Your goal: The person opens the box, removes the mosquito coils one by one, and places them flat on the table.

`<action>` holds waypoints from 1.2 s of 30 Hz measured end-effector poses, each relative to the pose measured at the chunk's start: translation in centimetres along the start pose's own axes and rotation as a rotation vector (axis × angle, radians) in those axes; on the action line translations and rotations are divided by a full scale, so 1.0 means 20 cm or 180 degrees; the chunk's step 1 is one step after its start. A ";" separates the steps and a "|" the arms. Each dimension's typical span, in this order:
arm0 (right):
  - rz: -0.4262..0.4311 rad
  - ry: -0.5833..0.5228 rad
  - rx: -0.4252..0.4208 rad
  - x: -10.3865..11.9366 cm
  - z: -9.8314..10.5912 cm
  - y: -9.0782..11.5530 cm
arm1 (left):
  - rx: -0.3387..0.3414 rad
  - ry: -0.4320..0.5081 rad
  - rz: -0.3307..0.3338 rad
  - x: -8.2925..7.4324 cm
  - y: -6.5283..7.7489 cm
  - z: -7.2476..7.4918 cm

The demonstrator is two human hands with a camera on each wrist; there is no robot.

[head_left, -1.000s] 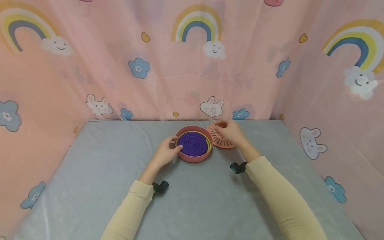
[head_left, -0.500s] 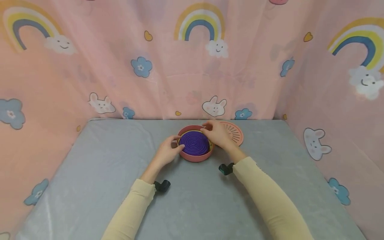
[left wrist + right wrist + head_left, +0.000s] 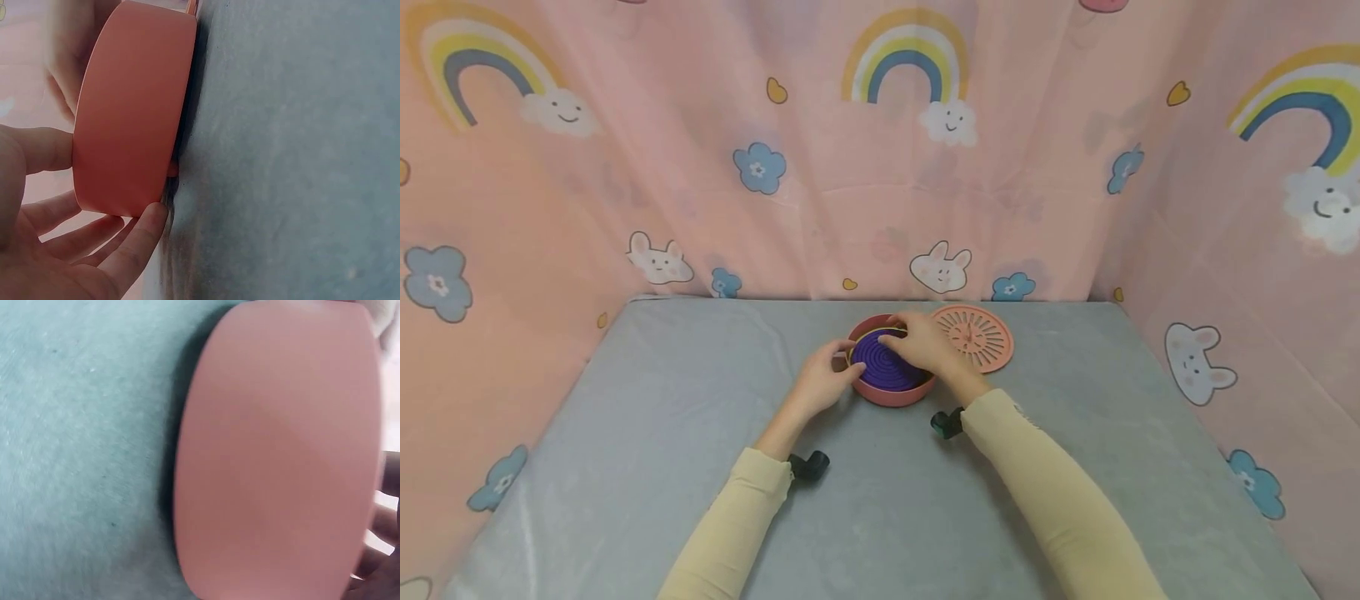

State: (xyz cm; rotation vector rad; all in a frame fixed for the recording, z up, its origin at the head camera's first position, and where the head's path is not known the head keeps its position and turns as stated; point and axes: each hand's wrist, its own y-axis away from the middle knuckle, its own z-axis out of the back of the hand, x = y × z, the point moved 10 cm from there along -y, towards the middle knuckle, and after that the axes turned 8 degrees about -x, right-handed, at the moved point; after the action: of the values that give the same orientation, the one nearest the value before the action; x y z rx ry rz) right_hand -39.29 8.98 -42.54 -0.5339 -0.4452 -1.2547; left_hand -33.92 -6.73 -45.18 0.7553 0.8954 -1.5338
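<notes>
Purple spiral coil (image 3: 880, 368) in round pink tub (image 3: 891, 399), slotted pink lid (image 3: 972, 333) just beside

Head view farther off, wrist views close
The head camera faces forward and down, the pink dish (image 3: 891, 398) mid-frame; the left wrist camera (image 3: 809, 467) and right wrist camera (image 3: 946, 424) share its outer wall (image 3: 134, 112) from low down, the table (image 3: 880, 517) at frame right in the former, frame left in the latter.

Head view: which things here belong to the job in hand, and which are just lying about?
Part of the job:
- Left hand, gripping the container
- Right hand, at the coil
- Round pink container
- Purple coil inside it
- Slotted pink disc beside it, unheld; probably the lid

Just surroundings:
- Grey table covering
- Printed pink curtain
</notes>
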 end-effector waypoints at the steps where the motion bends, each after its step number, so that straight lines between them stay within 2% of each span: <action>1: 0.0005 0.0014 0.0023 0.00 -0.01 0.00 | 0.0004 0.0009 0.0003 0.00 0.00 0.00; 6: 0.0046 0.0107 0.0092 0.00 -0.05 0.00 | 0.0020 0.0003 0.0012 0.00 0.00 0.00; 21: 0.0016 0.0183 0.0013 0.02 -0.03 0.02 | 0.0001 -0.0071 -0.0006 0.01 -0.01 0.00; 36: -0.0138 -0.0393 0.0013 -0.04 0.09 0.04 | 0.0010 -0.0056 0.0026 0.01 0.00 0.00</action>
State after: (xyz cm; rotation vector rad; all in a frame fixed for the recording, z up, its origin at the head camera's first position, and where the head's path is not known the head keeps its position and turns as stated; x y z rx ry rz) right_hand -38.74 10.84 -41.55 -0.6031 -0.5653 -1.2665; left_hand -34.03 -6.81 -45.38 0.7458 0.8761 -1.5328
